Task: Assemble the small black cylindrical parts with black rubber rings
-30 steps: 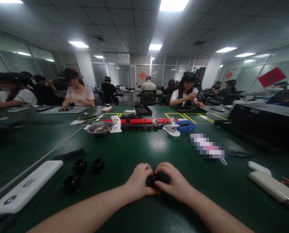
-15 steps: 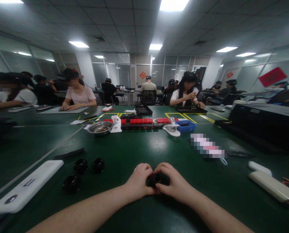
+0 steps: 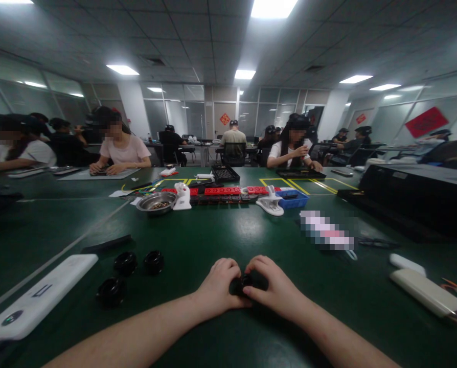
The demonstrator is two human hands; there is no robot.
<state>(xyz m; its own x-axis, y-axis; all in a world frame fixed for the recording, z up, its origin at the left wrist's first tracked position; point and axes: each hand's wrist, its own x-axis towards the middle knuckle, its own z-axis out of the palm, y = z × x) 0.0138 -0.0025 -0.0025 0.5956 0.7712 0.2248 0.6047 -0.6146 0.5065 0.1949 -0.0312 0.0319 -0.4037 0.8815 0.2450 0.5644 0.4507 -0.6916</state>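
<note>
My left hand (image 3: 218,287) and my right hand (image 3: 275,289) rest together on the green table (image 3: 221,240), near its front edge. Both have their fingers curled round one small black round part (image 3: 241,284), which shows only between the fingertips. Three similar black round parts (image 3: 126,263) lie loose on the table to the left of my left hand, well apart from it.
A white flat device (image 3: 37,299) lies at front left, a white bar-shaped one (image 3: 428,295) at front right. A metal bowl (image 3: 156,202), red strips (image 3: 223,190), a blue tray (image 3: 294,198) and black trays (image 3: 412,202) stand farther back. Other people sit at work across the table.
The black part has turned a little between my fingers. Both hands stay in the same place.
</note>
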